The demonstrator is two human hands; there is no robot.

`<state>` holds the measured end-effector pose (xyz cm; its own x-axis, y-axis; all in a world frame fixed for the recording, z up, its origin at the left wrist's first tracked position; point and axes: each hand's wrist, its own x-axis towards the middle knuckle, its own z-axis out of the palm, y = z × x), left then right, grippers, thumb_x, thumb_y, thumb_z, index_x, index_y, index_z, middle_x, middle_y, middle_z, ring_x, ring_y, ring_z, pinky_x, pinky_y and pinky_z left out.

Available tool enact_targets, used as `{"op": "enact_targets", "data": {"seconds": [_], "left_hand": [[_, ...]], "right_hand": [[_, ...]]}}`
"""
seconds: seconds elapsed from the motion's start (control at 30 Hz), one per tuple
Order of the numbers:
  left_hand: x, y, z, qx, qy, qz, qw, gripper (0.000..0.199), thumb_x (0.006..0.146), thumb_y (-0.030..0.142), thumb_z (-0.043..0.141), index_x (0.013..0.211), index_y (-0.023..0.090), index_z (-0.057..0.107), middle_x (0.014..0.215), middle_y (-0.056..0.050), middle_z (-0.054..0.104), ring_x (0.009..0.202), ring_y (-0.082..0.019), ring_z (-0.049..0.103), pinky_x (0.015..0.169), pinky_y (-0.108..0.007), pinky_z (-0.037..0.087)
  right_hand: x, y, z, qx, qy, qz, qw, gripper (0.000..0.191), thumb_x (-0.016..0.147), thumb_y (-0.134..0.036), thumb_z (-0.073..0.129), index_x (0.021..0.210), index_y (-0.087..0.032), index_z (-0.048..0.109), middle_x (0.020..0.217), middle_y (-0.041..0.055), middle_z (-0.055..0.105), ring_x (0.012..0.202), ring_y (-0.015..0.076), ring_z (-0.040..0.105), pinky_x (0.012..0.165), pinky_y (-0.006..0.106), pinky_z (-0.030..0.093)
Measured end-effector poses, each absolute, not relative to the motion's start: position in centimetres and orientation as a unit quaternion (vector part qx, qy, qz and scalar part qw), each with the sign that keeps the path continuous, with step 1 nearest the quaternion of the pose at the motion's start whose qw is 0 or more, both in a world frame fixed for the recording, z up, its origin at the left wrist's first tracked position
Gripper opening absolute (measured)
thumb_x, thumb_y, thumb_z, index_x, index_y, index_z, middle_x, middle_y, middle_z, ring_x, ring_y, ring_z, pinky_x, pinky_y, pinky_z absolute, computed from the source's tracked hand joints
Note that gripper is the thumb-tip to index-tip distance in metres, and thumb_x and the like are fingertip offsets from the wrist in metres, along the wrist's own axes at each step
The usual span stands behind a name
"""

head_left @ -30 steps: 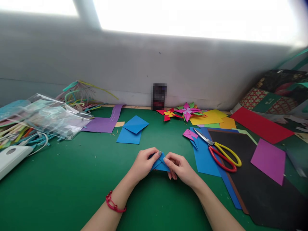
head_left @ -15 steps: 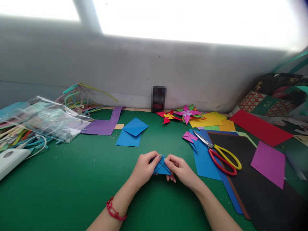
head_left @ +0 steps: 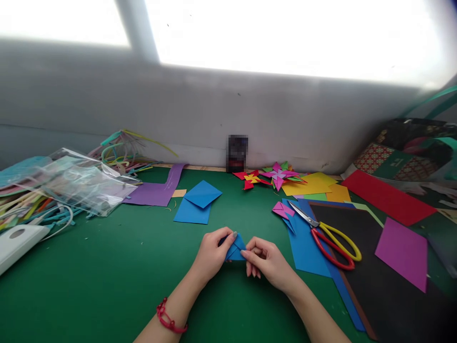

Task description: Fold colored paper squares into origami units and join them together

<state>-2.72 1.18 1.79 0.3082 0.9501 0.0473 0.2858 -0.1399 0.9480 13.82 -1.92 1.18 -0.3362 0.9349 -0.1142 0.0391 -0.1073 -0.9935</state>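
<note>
A small folded piece of blue paper (head_left: 234, 251) with crossing creases is held between my two hands, low over the green table. My left hand (head_left: 214, 248) pinches its upper left part, thumb on top. At its right corner, the thumb and forefinger of my right hand (head_left: 264, 259) are closed on the paper, with the other fingers curled below. Beyond my hands lie two blue paper sheets (head_left: 203, 194), one overlapping the other. Right of them rests a pink and blue folded piece (head_left: 283, 209), beside scissors (head_left: 332, 238) with red and yellow handles.
Folded paper stars (head_left: 278, 176) lie near the wall by a dark upright object (head_left: 237, 153). Dark sheets (head_left: 360, 257), purple paper (head_left: 402, 254) and red paper (head_left: 387, 196) cover the right. A clear plastic bag (head_left: 96, 183) and a white device (head_left: 22, 243) with a cable sit left.
My right hand has slid from the paper's upper edge down to its right corner. My left hand keeps its pinch. The whole view has shifted slightly, with things appearing lower.
</note>
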Motion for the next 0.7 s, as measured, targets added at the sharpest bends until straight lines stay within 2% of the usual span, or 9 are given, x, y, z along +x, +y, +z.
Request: {"op": "enact_targets", "data": {"seconds": [0.1,0.3,0.4,0.53,0.7], "left_hand": [[-2.75,1.19,1.83,0.666,0.46,0.355,0.468,0.032,0.082,0.041,0.041,0.063,0.016,0.05,0.054,0.003,0.042,0.047,-0.008,0.044,0.043,-0.017,0.036],[-2.83,1.1,2.18,0.674,0.456,0.343,0.47,0.033,0.082,0.042,0.039,0.065,0.017,0.05,0.054,0.003,0.043,0.046,-0.009,0.045,0.042,-0.018,0.038],[-2.83,1.07,2.07,0.681,0.45,0.34,0.468,0.033,0.082,0.041,0.04,0.062,0.016,0.049,0.054,0.003,0.043,0.046,-0.008,0.044,0.043,-0.018,0.037],[-2.77,1.27,1.56,0.609,0.435,0.342,0.568,0.035,0.078,0.046,0.044,0.06,0.016,0.045,0.054,0.004,0.037,0.045,-0.009,0.043,0.037,-0.019,0.037],[-3.02,1.6,1.51,0.542,0.39,0.311,0.676,0.035,0.076,0.048,0.047,0.062,0.017,0.042,0.053,0.005,0.035,0.044,-0.009,0.041,0.039,-0.022,0.041]], "right_hand": [[13.92,-1.92,1.2,-0.444,-0.556,0.598,0.369,0.025,0.08,-0.04,0.052,0.071,-0.017,0.047,0.048,-0.0016,0.058,0.038,0.0074,0.045,0.038,0.017,0.033],[13.93,-1.73,1.34,-0.419,-0.541,0.639,0.352,0.029,0.082,-0.044,0.047,0.075,-0.016,0.047,0.053,0.0006,0.06,0.04,0.009,0.049,0.043,0.021,0.039],[13.7,-1.77,1.35,-0.42,-0.542,0.636,0.353,0.029,0.082,-0.045,0.045,0.077,-0.016,0.047,0.051,-0.0006,0.059,0.039,0.0085,0.047,0.043,0.02,0.038],[13.5,-1.94,1.38,-0.433,-0.553,0.615,0.358,0.029,0.081,-0.044,0.047,0.075,-0.016,0.048,0.047,-0.0027,0.056,0.036,0.0065,0.041,0.039,0.018,0.031],[13.7,-1.96,1.28,-0.418,-0.553,0.63,0.351,0.028,0.081,-0.044,0.048,0.074,-0.017,0.048,0.044,-0.0042,0.054,0.033,0.0058,0.04,0.035,0.017,0.027]]}}
